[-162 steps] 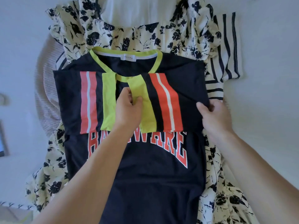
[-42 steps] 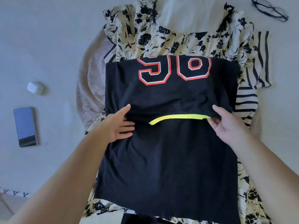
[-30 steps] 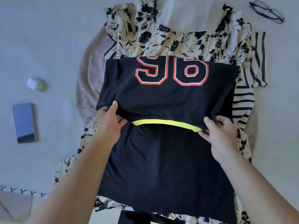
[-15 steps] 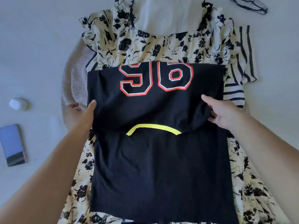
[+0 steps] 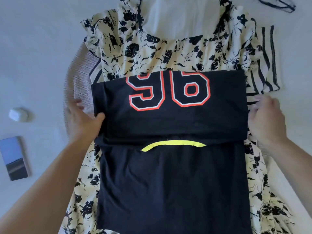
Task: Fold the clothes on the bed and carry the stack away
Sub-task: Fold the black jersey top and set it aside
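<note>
A black jersey (image 5: 170, 179) with an orange-and-white "96" lies on the pile, its upper part folded down so that the yellow collar (image 5: 173, 144) shows at the fold's edge. My left hand (image 5: 84, 120) is at the folded part's left edge, thumb touching the black cloth, fingers spread and blurred over a beige knit garment (image 5: 76, 78). My right hand (image 5: 266, 122) is beside the right edge with its fingers extended and blurred. Under the jersey lie a cream floral dress (image 5: 168, 53) and a striped top (image 5: 265, 71).
A phone (image 5: 14, 157) and a small white earbud case (image 5: 17, 114) lie on the bed sheet (image 5: 33, 39) to the left. Dark-rimmed glasses (image 5: 276, 4) are at the top right. A white garment (image 5: 182, 19) shows at the top of the pile.
The jersey went from front-up with sleeves folded in to back-up and folded over. In the last half second both hands slid outward to the fold's side edges, and the fold lies flatter.
</note>
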